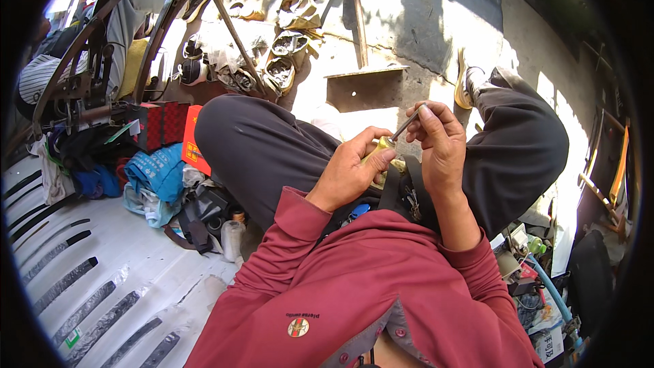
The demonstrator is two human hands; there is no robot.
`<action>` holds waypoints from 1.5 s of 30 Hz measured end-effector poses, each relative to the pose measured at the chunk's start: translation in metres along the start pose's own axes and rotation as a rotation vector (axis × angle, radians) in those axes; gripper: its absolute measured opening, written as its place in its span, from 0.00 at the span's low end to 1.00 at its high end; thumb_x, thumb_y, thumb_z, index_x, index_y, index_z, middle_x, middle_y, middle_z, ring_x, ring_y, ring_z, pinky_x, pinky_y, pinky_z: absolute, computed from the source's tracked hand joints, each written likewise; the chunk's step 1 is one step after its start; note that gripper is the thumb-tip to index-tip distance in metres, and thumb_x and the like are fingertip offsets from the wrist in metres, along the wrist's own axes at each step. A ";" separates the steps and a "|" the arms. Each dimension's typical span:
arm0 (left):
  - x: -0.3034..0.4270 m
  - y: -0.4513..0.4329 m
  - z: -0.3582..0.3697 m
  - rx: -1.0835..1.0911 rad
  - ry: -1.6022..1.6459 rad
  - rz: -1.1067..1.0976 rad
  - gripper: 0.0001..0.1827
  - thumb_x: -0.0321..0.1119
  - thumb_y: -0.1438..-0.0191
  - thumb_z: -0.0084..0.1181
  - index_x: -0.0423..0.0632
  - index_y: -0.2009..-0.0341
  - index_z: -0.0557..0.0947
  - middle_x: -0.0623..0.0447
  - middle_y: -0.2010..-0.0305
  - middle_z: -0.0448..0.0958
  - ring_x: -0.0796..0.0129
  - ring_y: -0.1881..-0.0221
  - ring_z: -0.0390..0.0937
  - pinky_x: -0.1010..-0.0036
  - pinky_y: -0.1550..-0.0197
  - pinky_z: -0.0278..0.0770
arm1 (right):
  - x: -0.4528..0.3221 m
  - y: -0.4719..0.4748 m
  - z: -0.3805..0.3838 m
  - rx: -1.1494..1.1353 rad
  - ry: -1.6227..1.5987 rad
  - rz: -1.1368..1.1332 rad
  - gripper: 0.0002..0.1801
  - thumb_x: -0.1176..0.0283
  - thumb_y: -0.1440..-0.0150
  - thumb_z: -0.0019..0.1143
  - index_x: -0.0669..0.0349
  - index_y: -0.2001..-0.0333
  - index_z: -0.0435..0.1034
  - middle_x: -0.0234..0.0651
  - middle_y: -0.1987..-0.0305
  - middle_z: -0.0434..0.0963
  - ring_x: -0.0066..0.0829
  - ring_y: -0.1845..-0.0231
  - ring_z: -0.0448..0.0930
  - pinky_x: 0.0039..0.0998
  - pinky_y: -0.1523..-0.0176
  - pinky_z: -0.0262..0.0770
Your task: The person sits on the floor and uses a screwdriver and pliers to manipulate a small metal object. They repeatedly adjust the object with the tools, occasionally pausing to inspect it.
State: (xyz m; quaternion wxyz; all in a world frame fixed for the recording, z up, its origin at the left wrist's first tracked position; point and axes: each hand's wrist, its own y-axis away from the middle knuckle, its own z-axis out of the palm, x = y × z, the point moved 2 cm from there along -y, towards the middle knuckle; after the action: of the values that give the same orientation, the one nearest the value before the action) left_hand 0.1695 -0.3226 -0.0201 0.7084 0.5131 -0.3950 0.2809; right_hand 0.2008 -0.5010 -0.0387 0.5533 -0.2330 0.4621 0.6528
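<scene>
Above the lap, my left hand (355, 166) grips a yellowish handle (384, 144), from which a thin dark metal shaft (406, 123) slants up and to the right. Near the shaft's far end, my right hand (438, 138) pinches it between thumb and fingers. The kind of tool cannot be told, since the fingers cover much of the handle. A black strap (391, 186) hangs just below the hands, beside keys or small metal parts (413, 202).
At upper left stands a metal hand-cranked machine (92, 82), with a seated person beyond it. Open bags (280, 74) and shoes (194, 69) lie ahead. Wrapped belts (66, 278) lie on a pale sheet at left. A metal stand (365, 74) is in front; assorted items (526, 266) sit at right.
</scene>
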 end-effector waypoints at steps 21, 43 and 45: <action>-0.014 0.001 -0.008 -0.372 0.574 -0.177 0.31 0.57 0.25 0.35 0.39 0.50 0.76 0.50 0.75 0.76 0.74 0.86 0.69 0.77 0.80 0.71 | 0.002 0.001 0.004 -0.163 0.141 0.100 0.09 0.68 0.31 0.60 0.64 0.54 0.76 0.35 0.60 0.84 0.18 0.65 0.81 0.21 0.56 0.78; -0.003 0.007 -0.002 -0.433 0.596 -0.100 0.48 0.37 0.39 0.56 0.44 0.21 0.47 0.42 0.46 0.71 0.65 0.65 0.77 0.69 0.70 0.82 | 0.010 -0.011 -0.012 0.115 -0.055 0.116 0.08 0.66 0.30 0.58 0.59 0.58 0.74 0.29 0.63 0.82 0.15 0.67 0.77 0.20 0.59 0.76; -0.001 0.008 -0.002 -0.429 0.602 -0.115 0.49 0.34 0.39 0.57 0.46 0.20 0.45 0.43 0.46 0.71 0.64 0.64 0.77 0.70 0.69 0.82 | 0.010 -0.011 -0.012 0.116 -0.066 0.117 0.08 0.66 0.30 0.58 0.59 0.57 0.74 0.29 0.63 0.82 0.15 0.67 0.78 0.20 0.58 0.77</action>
State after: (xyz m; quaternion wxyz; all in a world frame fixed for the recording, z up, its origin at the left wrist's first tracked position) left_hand 0.1628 -0.3177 -0.0177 0.8988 0.2687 -0.1896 0.2898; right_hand 0.2058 -0.5069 -0.0565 0.5415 -0.1515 0.4936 0.6635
